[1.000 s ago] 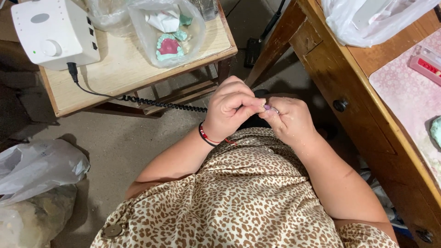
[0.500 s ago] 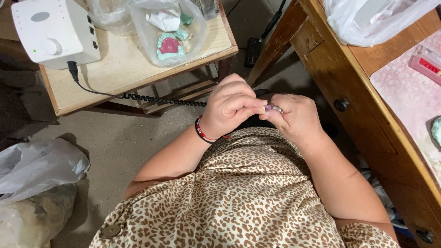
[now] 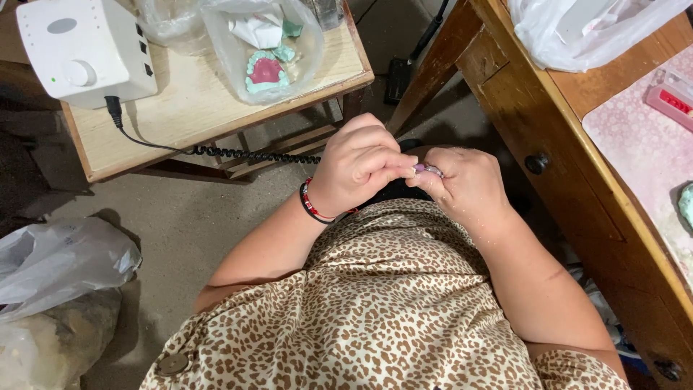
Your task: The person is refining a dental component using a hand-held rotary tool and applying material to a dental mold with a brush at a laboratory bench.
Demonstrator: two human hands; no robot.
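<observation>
My left hand [image 3: 361,166] and my right hand [image 3: 469,184] meet over my lap, fingers curled and touching each other. Between the fingertips shows a small purple and silver piece [image 3: 427,170]; most of it is hidden, and which hand grips it is unclear. A red and black bracelet [image 3: 312,204] circles my left wrist. Both forearms rest against my leopard-print garment [image 3: 375,310]. A black coiled cord [image 3: 245,153] runs from the white box toward my hands.
A white control box [image 3: 79,50] and a clear bag holding a pink and teal dental model [image 3: 266,71] sit on a small wooden table [image 3: 180,115]. A wooden desk [image 3: 577,166] with a pink mat [image 3: 642,137] is at right. Plastic bags [image 3: 58,267] lie on the floor.
Both hands stay together over my lap with only slight finger movement. The view has shifted a little.
</observation>
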